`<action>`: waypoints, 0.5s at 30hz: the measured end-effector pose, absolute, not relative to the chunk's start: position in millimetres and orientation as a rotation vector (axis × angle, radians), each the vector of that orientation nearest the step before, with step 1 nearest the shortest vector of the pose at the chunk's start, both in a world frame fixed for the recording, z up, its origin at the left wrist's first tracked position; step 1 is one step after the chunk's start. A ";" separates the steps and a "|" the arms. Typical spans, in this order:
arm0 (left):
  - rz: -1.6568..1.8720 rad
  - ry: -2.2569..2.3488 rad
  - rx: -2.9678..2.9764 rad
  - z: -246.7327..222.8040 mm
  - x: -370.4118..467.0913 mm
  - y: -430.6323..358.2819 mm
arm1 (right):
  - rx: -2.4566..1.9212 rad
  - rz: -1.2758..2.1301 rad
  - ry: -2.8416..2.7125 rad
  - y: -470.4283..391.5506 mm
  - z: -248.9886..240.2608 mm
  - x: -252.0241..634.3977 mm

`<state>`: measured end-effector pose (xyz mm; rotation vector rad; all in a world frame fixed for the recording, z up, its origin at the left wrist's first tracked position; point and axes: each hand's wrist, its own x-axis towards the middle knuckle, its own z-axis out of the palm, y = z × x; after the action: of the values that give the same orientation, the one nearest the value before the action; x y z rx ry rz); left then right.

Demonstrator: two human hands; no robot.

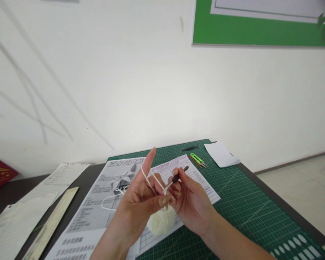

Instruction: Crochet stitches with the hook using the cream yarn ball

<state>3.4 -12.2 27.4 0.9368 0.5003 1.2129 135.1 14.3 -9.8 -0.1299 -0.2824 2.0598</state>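
Note:
My left hand (141, 196) has its index finger raised, with white yarn (147, 179) looped over it. Its thumb and another finger pinch the yarn close to the hook. In my right hand (188, 200) is a crochet hook (176, 178) with a dark handle, held between thumb and fingers, its metal tip at the pinched yarn. The stitch itself is too small to make out. Below both hands sits a cream ball of yarn (161, 221) on a lined paper sheet (206, 191). A loose yarn strand trails left of my left hand.
A printed pattern sheet (89, 202) lies under my left arm. On the green cutting mat (241, 216) are green thread snips (197, 159), a dark slim tool (191, 148) and white paper (222, 154). Further left lie a ruler (52, 220) and written sheets (46, 187). A white wall (141, 90) stands behind.

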 end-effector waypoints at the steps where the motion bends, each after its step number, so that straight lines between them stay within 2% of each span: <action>1: 1.210 0.489 0.930 26.8 3.0 -11.9 | -0.127 2.063 -0.280 14.3 -9.8 135.1; 15: 1.232 0.483 0.880 32.8 8.0 -14.5 | -0.133 2.083 -0.269 14.0 -10.7 134.1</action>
<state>8.0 -14.5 32.8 0.8798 0.4827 1.2323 134.1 14.0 -10.7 -0.1334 -0.2695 2.0826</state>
